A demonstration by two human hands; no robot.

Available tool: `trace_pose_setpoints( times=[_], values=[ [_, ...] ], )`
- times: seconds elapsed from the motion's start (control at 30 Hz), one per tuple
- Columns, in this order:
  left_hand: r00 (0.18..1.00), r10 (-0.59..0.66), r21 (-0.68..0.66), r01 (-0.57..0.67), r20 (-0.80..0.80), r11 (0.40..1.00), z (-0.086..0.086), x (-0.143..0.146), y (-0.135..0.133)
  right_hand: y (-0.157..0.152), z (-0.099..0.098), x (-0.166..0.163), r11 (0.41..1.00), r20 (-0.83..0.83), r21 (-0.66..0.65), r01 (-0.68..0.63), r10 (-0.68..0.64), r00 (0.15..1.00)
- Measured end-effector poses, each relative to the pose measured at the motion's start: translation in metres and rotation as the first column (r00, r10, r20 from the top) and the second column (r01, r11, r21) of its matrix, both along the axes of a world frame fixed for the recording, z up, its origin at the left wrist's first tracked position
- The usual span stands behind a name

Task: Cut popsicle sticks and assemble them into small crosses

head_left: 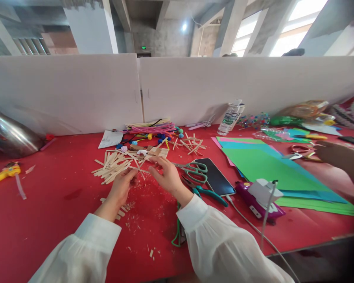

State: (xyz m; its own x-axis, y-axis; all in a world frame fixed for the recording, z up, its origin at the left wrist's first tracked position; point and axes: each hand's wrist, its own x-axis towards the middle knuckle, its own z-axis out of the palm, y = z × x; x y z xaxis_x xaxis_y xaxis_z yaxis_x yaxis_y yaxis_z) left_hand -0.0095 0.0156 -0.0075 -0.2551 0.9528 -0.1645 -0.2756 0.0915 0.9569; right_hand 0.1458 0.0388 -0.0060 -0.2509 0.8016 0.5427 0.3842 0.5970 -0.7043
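My left hand (121, 193) pinches thin wooden craft sticks (140, 169) that cross each other above the table. Just to the right, my right hand (168, 177) has its thumb and forefinger apart, close to the sticks' ends; I see nothing between them. Behind my left hand lies a loose pile of flat craft sticks (112, 166). Small pompoms (124, 149) and pieces of light wood (159, 152) lie beyond my fingers. Green-handled scissors (196, 171) and teal-handled pliers (212, 194) are beside my right wrist.
A phone (216, 177) charges by a purple power strip (261, 204). Coloured paper (271, 165) covers the right side, where another person's hand (332, 152) is near red scissors (299, 149). A bottle (229, 118), pipe cleaners (153, 129) and a steel jug (14, 131) stand or lie farther back.
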Motion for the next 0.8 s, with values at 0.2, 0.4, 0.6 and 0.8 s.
trace_pose_setpoints(
  times=[0.2, 0.4, 0.6, 0.8],
  values=[
    [0.986, -0.111, -0.076, 0.102, -0.128, 0.992, 0.004, -0.005, 0.000, 0.011, -0.003, 0.006, 0.981, 0.239, 0.194, -0.014, -0.033, 0.970],
    [0.970, -0.193, -0.109, 0.178, -0.150, 0.978, 0.003, -0.005, -0.002, 0.011, -0.005, 0.005, 0.958, 0.372, 0.275, -0.076, -0.033, 0.928],
    [0.963, -0.226, -0.111, 0.211, -0.147, 0.971, 0.004, -0.004, -0.004, 0.010, -0.004, 0.004, 0.946, 0.427, 0.307, -0.105, -0.039, 0.903],
    [0.982, -0.164, -0.132, 0.152, -0.089, 0.980, 0.004, -0.007, 0.000, 0.016, -0.004, 0.007, 0.952, 0.389, 0.295, -0.079, -0.044, 0.920]
  ],
)
